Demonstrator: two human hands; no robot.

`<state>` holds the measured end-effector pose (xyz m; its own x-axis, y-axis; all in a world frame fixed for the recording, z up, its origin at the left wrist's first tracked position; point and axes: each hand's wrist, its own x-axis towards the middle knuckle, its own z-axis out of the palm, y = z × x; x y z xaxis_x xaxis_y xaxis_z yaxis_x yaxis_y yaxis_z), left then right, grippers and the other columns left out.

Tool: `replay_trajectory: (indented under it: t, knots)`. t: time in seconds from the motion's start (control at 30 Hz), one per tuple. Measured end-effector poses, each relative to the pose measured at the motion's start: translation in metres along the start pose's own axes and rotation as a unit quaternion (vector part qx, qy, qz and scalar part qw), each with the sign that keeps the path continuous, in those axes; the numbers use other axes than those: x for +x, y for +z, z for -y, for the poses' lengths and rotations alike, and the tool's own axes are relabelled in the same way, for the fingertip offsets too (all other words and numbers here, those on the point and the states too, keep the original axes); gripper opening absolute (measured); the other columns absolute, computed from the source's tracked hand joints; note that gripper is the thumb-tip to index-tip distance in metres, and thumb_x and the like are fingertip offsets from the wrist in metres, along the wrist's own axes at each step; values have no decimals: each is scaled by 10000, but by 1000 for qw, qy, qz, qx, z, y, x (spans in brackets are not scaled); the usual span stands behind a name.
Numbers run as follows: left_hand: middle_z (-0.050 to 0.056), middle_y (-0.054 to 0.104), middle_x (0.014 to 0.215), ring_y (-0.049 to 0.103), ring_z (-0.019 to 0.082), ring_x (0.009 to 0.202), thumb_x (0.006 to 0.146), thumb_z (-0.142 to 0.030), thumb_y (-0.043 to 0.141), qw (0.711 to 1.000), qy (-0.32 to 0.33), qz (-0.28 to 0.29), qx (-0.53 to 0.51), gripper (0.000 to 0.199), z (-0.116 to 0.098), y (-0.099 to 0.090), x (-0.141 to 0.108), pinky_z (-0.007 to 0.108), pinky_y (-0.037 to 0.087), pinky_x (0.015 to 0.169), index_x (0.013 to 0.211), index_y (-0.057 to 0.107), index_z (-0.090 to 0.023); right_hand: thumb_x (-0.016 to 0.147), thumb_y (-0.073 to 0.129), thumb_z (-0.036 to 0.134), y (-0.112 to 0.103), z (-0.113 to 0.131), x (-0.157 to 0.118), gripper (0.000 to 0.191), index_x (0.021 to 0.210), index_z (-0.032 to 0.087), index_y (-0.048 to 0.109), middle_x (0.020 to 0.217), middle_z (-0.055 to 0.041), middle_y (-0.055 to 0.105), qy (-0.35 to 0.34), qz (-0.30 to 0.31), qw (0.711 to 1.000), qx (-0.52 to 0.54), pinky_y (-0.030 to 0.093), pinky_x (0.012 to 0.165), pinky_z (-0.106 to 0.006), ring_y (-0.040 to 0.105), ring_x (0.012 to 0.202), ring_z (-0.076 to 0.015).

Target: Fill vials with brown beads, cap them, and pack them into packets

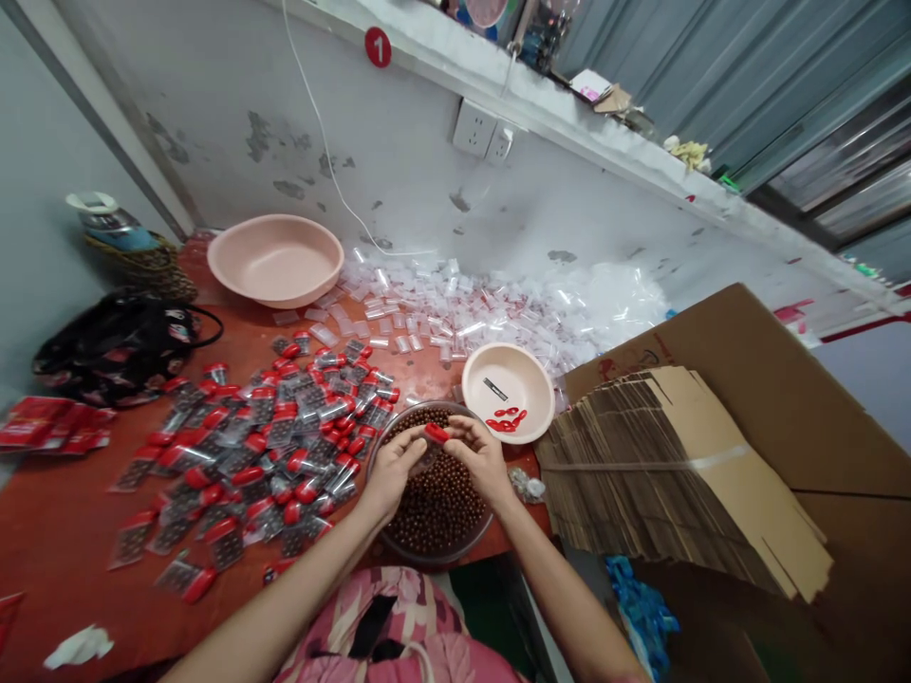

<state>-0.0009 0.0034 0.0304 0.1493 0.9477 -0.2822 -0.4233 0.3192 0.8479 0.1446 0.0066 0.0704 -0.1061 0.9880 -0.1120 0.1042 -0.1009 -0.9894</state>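
My left hand [390, 471] and my right hand [480, 455] hold a small clear packet with a red top [434, 434] between them, pinching it with their fingertips. Directly below is a round glass bowl [405, 427] full of brown beads [437, 503]. A cream dish [508, 392] just beyond my right hand holds several red caps [507, 418] and a small dark strip [495, 389]. Many bead-filled packets with red tops [249, 455] lie heaped left of my left hand.
Loose clear plastic bags [441, 318] spread along the wall behind. A pink basin [275, 259] stands on the red tabletop [64, 531] at the back. A tall stack of flattened cardboard [661, 474] lies to the right, with blue gloves [642, 617] below it.
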Motion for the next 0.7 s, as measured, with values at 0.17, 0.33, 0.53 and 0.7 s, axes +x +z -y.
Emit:
replay_trajectory:
  t: [0.17, 0.33, 0.53, 0.7]
  knots:
    - [96, 646, 1020, 602, 220, 900, 712, -351, 586, 999, 15, -36, 17, 387, -5, -9, 3, 373, 444, 839, 1036, 596, -140, 757, 588, 284, 2, -9, -7, 233, 975, 208, 556, 864, -32, 615, 85, -10, 963, 255, 474, 697, -276, 592, 749, -138]
    - [62, 630, 1041, 527, 211, 1023, 736, -299, 556, 968, 117, 27, 219, 254, -6, -17, 2, 381, 354, 946, 945, 660, -198, 713, 625, 328, -7, -9, -4, 236, 898, 188, 586, 891, -32, 603, 142, 50, 947, 283, 472, 711, -281, 572, 797, -140]
    - [65, 581, 1114, 491, 200, 1071, 773, -281, 499, 956, 131, 63, 255, 254, 4, -13, -9, 382, 361, 946, 970, 652, -234, 704, 581, 331, 5, -8, -5, 241, 874, 160, 589, 838, -44, 611, 250, 161, 903, 311, 469, 742, -386, 572, 789, -172]
    - [59, 608, 1077, 512, 193, 1046, 783, -274, 481, 957, 137, 35, 254, 250, 14, -20, -14, 389, 362, 949, 961, 652, -237, 678, 601, 291, 28, -26, -9, 154, 736, 149, 587, 718, -22, 583, 213, 84, 922, 313, 492, 701, -350, 567, 716, -163]
